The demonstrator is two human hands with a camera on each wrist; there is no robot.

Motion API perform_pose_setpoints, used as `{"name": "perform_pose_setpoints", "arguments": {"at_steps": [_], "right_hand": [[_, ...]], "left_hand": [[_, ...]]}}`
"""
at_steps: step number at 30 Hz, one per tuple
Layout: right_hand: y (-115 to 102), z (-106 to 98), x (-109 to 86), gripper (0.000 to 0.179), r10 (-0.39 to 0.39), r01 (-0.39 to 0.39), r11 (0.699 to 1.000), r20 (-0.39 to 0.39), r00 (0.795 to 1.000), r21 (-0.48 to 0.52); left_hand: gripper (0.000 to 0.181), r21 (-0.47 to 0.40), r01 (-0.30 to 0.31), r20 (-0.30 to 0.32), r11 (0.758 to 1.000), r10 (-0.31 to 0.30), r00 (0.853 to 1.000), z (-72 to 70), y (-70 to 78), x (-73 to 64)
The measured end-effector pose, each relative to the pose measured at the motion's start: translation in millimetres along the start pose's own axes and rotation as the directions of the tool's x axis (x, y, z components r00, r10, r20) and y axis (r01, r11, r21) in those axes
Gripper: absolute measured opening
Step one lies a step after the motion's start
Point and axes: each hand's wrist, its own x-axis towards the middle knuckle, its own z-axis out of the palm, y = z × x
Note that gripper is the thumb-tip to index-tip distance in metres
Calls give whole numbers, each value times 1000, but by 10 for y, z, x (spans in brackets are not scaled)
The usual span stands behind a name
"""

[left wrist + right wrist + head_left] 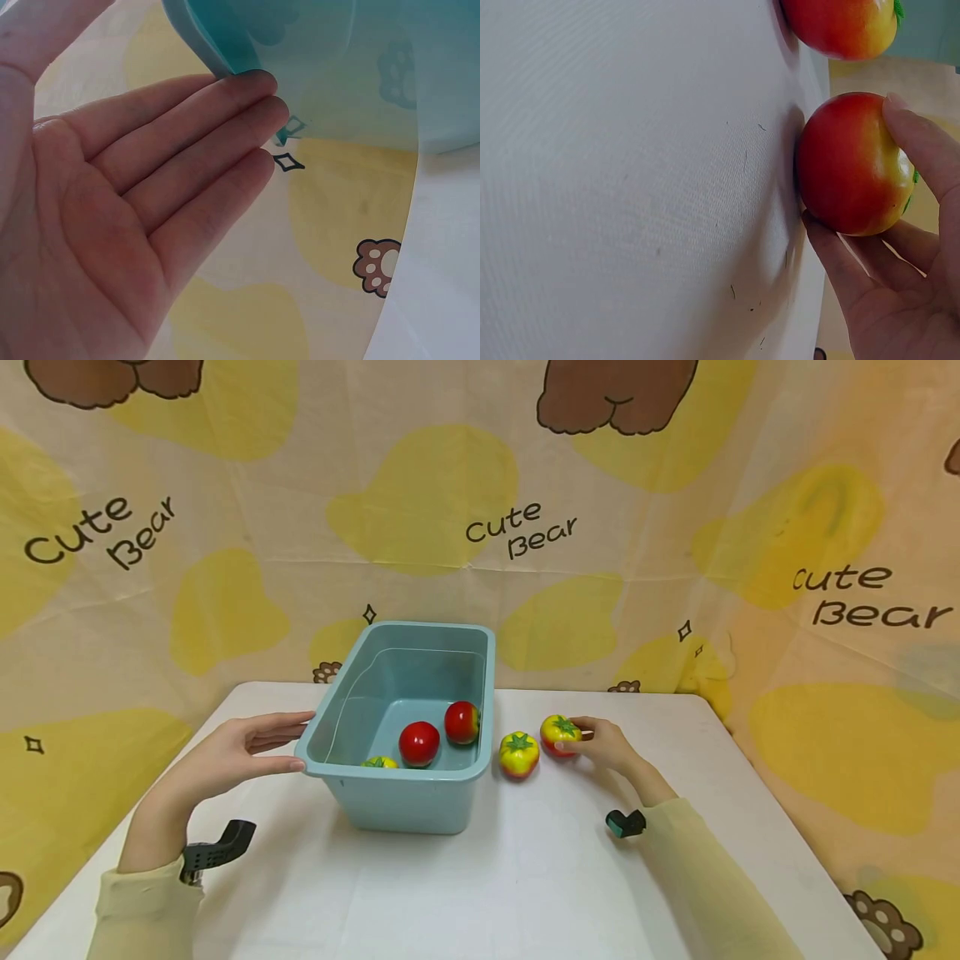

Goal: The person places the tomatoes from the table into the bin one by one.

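Note:
A light blue plastic bin (405,802) stands on the white table with a few red and yellow toy tomatoes (419,743) inside. At its left rim is my left hand (225,756), its fingers nearly straight and fingertips right at the bin's wall (214,45). My right hand (607,747) pinches a red-and-yellow tomato (851,165) between thumb and fingers, low at the table surface. That tomato shows its green leafy top (562,724) in the head view. Between it and the bin sits another tomato (519,755), leaf side up.
The white table (525,885) runs back to a hanging cloth (420,502) printed with bears and lettering. More of this cloth rises along the right side. A black wrist device (217,847) is on the left wrist, another (626,823) on the right.

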Motion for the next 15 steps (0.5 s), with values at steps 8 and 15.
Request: {"name": "perform_pose_setpoints", "arguments": {"at_steps": [8, 15], "right_hand": [[22, -28, -35, 72, -14, 14, 1000, -7, 1000, -27], [26, -83, -105, 72, -14, 14, 999, -22, 1000, -34]], "left_hand": [[61, -5, -2, 1, 1000, 2, 1000, 5, 2, 0], [61, -8, -4, -4, 1000, 4, 1000, 10, 1, -9]]}}
